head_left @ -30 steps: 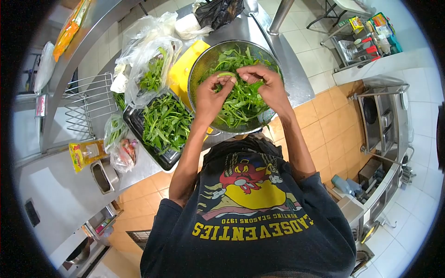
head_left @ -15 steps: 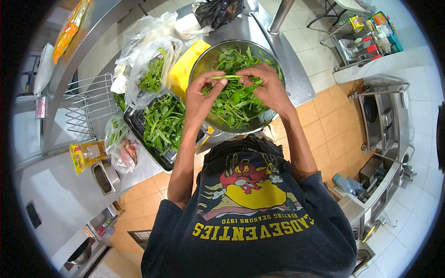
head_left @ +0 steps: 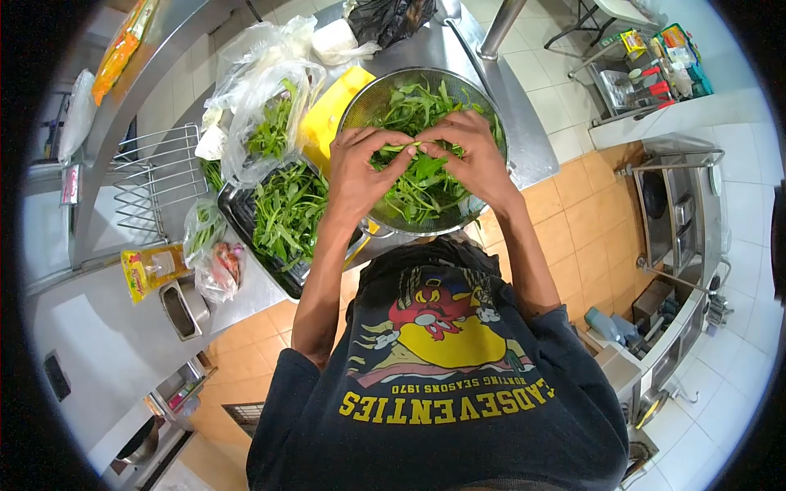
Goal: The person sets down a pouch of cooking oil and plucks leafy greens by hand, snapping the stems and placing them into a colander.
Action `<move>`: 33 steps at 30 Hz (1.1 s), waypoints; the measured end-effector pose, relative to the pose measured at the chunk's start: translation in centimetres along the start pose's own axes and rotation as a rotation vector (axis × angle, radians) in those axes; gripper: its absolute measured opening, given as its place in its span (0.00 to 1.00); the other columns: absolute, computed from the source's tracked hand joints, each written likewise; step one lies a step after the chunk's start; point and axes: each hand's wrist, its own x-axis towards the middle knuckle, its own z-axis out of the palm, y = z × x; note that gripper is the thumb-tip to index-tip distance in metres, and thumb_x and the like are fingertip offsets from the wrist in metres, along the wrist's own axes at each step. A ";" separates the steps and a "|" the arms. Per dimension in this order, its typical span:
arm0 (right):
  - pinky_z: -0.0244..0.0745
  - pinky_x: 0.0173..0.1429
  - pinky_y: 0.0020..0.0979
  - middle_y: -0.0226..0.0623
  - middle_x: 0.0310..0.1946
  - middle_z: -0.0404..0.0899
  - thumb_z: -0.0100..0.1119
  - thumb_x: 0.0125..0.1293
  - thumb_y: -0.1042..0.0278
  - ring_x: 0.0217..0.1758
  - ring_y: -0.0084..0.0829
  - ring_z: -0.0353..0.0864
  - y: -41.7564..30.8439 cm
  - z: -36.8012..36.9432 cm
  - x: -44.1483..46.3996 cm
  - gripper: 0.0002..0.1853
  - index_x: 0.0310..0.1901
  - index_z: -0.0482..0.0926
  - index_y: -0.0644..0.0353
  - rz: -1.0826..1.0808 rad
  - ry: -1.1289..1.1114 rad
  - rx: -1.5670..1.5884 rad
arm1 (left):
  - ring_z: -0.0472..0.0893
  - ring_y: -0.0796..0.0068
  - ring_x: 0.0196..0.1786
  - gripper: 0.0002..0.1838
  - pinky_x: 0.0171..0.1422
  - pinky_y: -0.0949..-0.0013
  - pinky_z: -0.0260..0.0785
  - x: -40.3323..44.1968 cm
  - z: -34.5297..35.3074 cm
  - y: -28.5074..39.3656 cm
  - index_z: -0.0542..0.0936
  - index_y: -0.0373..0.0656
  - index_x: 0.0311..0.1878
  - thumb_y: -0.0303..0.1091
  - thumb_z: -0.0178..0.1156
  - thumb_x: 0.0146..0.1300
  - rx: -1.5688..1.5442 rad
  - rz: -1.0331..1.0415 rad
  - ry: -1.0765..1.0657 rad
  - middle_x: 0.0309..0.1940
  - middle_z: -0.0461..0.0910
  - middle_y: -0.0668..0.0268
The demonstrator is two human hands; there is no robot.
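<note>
My left hand (head_left: 366, 169) and my right hand (head_left: 473, 154) meet over a wire-mesh strainer (head_left: 370, 96). Pinched between the fingers of both is a thin green leafy stem (head_left: 414, 146), partly covered by the fingertips. Under them, loose leafy greens (head_left: 417, 192) with long stems fill much of the strainer. To the left of my left wrist, more leafy greens (head_left: 286, 214) lie in a black tray (head_left: 237, 214). A yellow board (head_left: 334, 102) sticks out from behind the strainer's left side.
Clear plastic bags (head_left: 266, 98), one with greens inside, sit beyond the tray. A black plastic bag (head_left: 395, 23) lies at the far end of the steel table (head_left: 524, 131). On the left are a wire rack (head_left: 160, 184), a yellow packet (head_left: 151, 272) and a metal container (head_left: 182, 309).
My hands have come closer together along the stem, with the left moving right and its fingers curling in. Less of the stem shows between them now.
</note>
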 end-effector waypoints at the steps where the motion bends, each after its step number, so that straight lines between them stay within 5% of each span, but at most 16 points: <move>1: 0.62 0.59 0.39 0.34 0.33 0.78 0.67 0.58 0.70 0.45 0.39 0.73 0.0 0.2 0.0 0.07 0.40 0.84 0.53 -0.021 0.019 -0.003 | 0.79 0.64 0.41 0.08 0.52 0.62 0.64 0.0 0.1 0.0 0.86 0.49 0.38 0.34 0.71 0.54 0.021 0.009 0.008 0.34 0.84 0.67; 8: 0.63 0.58 0.39 0.34 0.35 0.79 0.67 0.58 0.70 0.46 0.39 0.73 -0.4 1.4 -0.3 0.06 0.38 0.83 0.57 -0.005 0.109 0.038 | 0.80 0.66 0.40 0.06 0.51 0.67 0.68 -0.2 0.4 0.9 0.83 0.43 0.35 0.28 0.69 0.54 0.036 0.008 0.071 0.34 0.84 0.64; 17: 0.70 0.54 0.28 0.31 0.40 0.82 0.66 0.62 0.76 0.47 0.26 0.77 0.2 1.2 -0.5 0.07 0.42 0.85 0.59 0.306 0.225 0.508 | 0.76 0.82 0.44 0.08 0.56 0.74 0.66 -1.3 0.3 -0.4 0.83 0.40 0.46 0.32 0.62 0.69 -0.786 -0.576 0.080 0.39 0.82 0.72; 20: 0.72 0.53 0.26 0.31 0.41 0.82 0.65 0.64 0.76 0.48 0.23 0.78 0.5 0.0 -0.4 0.07 0.43 0.85 0.58 0.319 0.270 0.778 | 0.77 0.82 0.46 0.12 0.57 0.75 0.66 -2.2 -1.4 -1.8 0.83 0.40 0.51 0.36 0.61 0.70 -0.791 -0.589 0.120 0.41 0.83 0.72; 28: 0.73 0.49 0.22 0.28 0.40 0.83 0.61 0.65 0.79 0.43 0.17 0.78 2.2 -1.4 -1.0 0.11 0.49 0.84 0.63 0.372 0.312 0.681 | 0.78 0.82 0.48 0.14 0.59 0.72 0.68 -8.5 -10.3 -5.0 0.83 0.40 0.53 0.36 0.63 0.69 -0.421 -0.619 0.354 0.43 0.83 0.72; 33: 0.73 0.51 0.23 0.28 0.41 0.83 0.60 0.66 0.79 0.44 0.18 0.78 1.9 -0.9 -0.5 0.13 0.51 0.84 0.59 0.388 0.245 0.543 | 0.81 0.74 0.49 0.14 0.56 0.69 0.71 -12.1 -12.5 -6.3 0.84 0.41 0.51 0.37 0.65 0.67 0.063 -0.620 0.249 0.45 0.85 0.64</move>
